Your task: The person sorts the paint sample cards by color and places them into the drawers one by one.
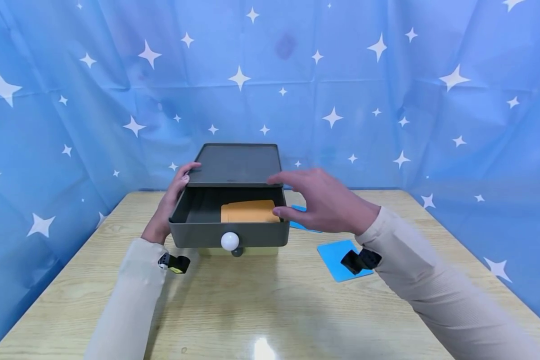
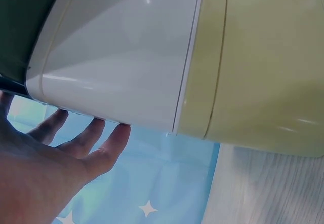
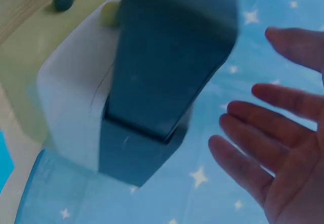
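Left hand (image 1: 168, 207) flat against cabinet (image 1: 234, 165) side, fingers straight. Right hand (image 1: 326, 202) spread wide, holding nothing, beside open drawer (image 1: 229, 235) (orange card (image 1: 248, 212) inside).

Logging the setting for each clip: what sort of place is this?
Probably a staged recording booth, not a lived-in room: star-printed blue cloth hangs on all sides of a wooden table holding only a small drawer unit and blue cards.

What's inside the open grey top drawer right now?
One flat orange card lies on the floor of the open grey top drawer, toward its right side. The drawer's back part is hidden under the dark grey cabinet top, and the open right hand covers its right corner.
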`<state>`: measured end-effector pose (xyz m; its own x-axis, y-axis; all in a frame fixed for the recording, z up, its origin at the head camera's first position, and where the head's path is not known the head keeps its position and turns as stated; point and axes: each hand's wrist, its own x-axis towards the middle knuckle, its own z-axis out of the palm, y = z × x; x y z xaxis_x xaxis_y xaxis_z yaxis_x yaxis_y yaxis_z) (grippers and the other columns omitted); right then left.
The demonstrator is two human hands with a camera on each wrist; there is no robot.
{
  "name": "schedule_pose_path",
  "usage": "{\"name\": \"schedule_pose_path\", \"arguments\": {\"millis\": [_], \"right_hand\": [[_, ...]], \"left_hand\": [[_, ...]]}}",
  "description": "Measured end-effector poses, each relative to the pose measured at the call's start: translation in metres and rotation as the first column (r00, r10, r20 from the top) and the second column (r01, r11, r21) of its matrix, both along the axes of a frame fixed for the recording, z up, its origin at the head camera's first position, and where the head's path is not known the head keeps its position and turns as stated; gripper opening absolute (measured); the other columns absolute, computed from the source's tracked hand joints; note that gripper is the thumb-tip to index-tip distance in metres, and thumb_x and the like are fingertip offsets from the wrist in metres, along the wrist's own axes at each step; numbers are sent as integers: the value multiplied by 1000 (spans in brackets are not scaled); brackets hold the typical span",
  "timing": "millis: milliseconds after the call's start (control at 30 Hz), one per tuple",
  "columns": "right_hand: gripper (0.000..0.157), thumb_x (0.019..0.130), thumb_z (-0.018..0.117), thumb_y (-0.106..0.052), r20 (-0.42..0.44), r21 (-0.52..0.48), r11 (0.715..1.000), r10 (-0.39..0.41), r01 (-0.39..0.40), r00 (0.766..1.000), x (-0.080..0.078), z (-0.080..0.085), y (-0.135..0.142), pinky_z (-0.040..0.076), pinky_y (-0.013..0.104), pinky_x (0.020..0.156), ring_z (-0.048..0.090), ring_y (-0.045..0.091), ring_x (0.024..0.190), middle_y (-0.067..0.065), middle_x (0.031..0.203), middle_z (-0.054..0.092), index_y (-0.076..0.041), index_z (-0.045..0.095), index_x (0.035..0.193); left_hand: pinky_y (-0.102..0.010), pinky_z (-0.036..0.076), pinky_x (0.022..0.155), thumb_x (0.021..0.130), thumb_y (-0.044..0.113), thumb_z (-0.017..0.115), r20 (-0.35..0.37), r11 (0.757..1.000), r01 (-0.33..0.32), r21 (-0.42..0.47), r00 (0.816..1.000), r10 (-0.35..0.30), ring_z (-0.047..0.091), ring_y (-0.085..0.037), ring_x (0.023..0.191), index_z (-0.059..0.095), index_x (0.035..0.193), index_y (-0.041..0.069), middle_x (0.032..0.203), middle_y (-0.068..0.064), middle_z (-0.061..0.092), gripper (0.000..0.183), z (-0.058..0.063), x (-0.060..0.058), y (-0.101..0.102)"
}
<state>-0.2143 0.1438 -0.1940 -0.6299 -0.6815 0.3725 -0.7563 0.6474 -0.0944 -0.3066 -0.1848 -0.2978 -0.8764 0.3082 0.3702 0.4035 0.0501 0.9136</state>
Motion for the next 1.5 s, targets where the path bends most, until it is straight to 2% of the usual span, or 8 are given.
{"name": "schedule_pose_path", "arguments": {"millis": [100, 233, 333, 500, 733, 900, 1200, 1500], "right_hand": [[42, 92, 73, -27, -64, -98, 994, 39, -45, 997, 12, -3, -2, 57, 39, 89, 71, 20, 101, 5, 125, 71, -8, 65, 128], [18, 89, 75, -18, -133, -233, 962, 115, -144, 984, 24, -12, -9, 56, 26, 69, 70, 7, 84, -2, 94, 76, -9, 72, 105], [3, 89, 73, -13, -113, -298, 931, 183, -209, 977, 32, -26, -15, 50, 19, 58, 63, -2, 68, -7, 76, 72, -12, 70, 90], [6, 91, 70, -10, -13, -339, 909, 254, -243, 967, 41, -52, -25, 46, 13, 54, 58, -7, 62, -9, 71, 71, -14, 70, 87], [10, 93, 70, -18, 193, -388, 918, 169, -84, 966, 49, -87, -42, 48, 13, 55, 53, -10, 56, -6, 69, 70, -13, 76, 87], [12, 93, 71, -23, 260, -431, 902, 99, 24, 960, 49, -104, -56, 48, 16, 54, 53, -8, 54, -3, 69, 71, -12, 77, 90], [16, 92, 70, -22, 228, -503, 855, -11, 127, 974, 44, -110, -76, 47, 18, 53, 52, -6, 52, -5, 66, 69, -11, 77, 84], [16, 92, 70, -20, 170, -549, 827, -33, 122, 985, 40, -108, -80, 45, 18, 50, 51, -6, 52, -3, 64, 68, -10, 76, 81]], "left_hand": [[-36, 35, 108, 108, 43, 22, -7, 1000, -2, 3, 1000, 2, 20, -25, 146, 22, 158, 25, 165, 0, 13, 53, 0, 0, 0], [-32, 37, 107, 108, 43, 22, -9, 1000, -1, 15, 1000, 1, 21, -26, 145, 23, 158, 25, 165, 0, 13, 53, 0, 0, 0], [-25, 41, 103, 108, 42, 22, -10, 1000, 4, 17, 1000, -4, 23, -27, 144, 23, 158, 25, 165, -1, 12, 53, -2, 0, 0], [-19, 44, 99, 108, 42, 22, -13, 1000, 14, 28, 1000, -14, 24, -27, 144, 23, 157, 25, 165, -3, 13, 52, -4, 0, 1], [-26, 38, 105, 108, 43, 22, 3, 999, 17, 40, 1000, -17, 22, -24, 145, 24, 157, 26, 165, -2, 13, 52, -5, 0, 0], [-36, 31, 111, 108, 44, 23, 6, 999, 5, 40, 1000, -6, 20, -23, 146, 24, 157, 26, 166, 0, 11, 52, -4, 1, 0], [-32, 35, 107, 108, 43, 22, -9, 999, 2, 33, 1000, -2, 21, -25, 146, 23, 158, 25, 166, 0, 12, 53, -4, 1, 3], [-36, 33, 110, 108, 45, 22, -7, 1000, 0, 24, 1000, 0, 17, -25, 149, 22, 158, 27, 167, 1, 9, 53, -6, 0, 1]]}}
